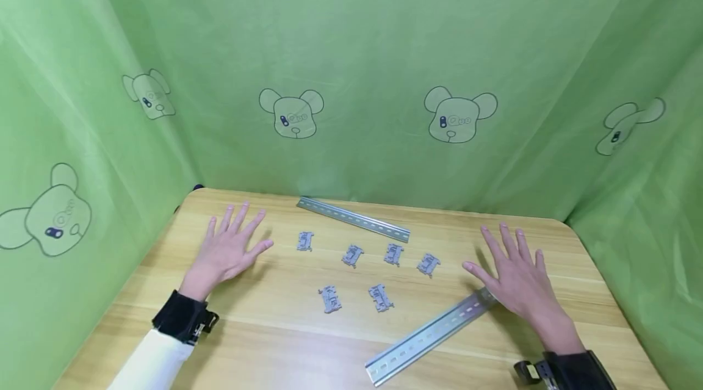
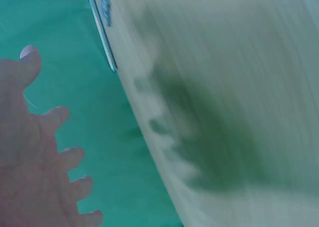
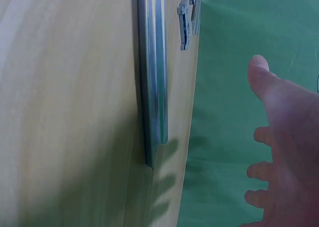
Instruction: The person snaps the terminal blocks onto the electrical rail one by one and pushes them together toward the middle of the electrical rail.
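Note:
My left hand [image 1: 224, 256] hovers over the left side of the wooden table, fingers spread and holding nothing; its shadow falls on the wood in the left wrist view. On the right, my right hand [image 1: 519, 280] is held above the table with fingers spread, overlapping the far end of a slotted metal rail [image 1: 428, 335] in the head view. That rail lies at a slant near the front. A second, narrower-looking slotted rail [image 1: 354, 219] lies along the back edge. Between the hands sit several small grey plastic clip-like pieces, such as one [image 1: 304, 241] nearest the left hand and one [image 1: 428, 264] nearest the right.
Two more grey pieces, a left one [image 1: 330, 299] and a right one [image 1: 381, 297], lie closer to the front. Green curtain [image 1: 373, 42] with bear-head drawings encloses the table [image 1: 263, 341] at the back and sides. Each wrist wears a black strap [image 1: 181, 317] with a camera.

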`<state>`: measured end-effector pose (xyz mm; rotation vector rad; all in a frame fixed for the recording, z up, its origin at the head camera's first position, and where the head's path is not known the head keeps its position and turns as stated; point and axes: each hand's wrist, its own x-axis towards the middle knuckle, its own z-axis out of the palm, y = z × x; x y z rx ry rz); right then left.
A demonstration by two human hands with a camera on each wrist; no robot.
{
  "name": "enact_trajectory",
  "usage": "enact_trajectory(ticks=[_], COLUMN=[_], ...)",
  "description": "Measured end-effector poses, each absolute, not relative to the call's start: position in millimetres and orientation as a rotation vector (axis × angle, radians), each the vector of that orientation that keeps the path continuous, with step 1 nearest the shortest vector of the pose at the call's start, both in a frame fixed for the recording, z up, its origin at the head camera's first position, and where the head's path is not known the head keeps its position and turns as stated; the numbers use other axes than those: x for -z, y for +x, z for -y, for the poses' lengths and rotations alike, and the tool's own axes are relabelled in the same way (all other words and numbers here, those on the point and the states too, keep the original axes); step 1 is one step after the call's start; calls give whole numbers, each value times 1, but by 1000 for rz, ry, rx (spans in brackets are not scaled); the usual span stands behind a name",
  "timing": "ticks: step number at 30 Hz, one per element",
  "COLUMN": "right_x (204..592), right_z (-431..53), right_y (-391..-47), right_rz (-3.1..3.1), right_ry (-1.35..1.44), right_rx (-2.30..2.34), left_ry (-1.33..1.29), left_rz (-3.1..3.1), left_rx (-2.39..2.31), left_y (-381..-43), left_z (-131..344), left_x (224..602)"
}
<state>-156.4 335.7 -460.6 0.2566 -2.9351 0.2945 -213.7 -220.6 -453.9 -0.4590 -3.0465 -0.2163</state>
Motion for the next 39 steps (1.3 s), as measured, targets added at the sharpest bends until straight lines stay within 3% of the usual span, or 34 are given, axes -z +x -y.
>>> enact_trajectory(ticks=[21,39], right_x=[478,498], right_z=[-336,-344], right_y=[-142,-138], right_rz=[2920,2705], right_ry=[500,787], right_rx=[-462,-691], left_ry=[-782,-1157], left_rz=[2904,2947], left_rx=[184,263], left_y=[-137,-81], left_z=[111,28], left_x=[443,459])
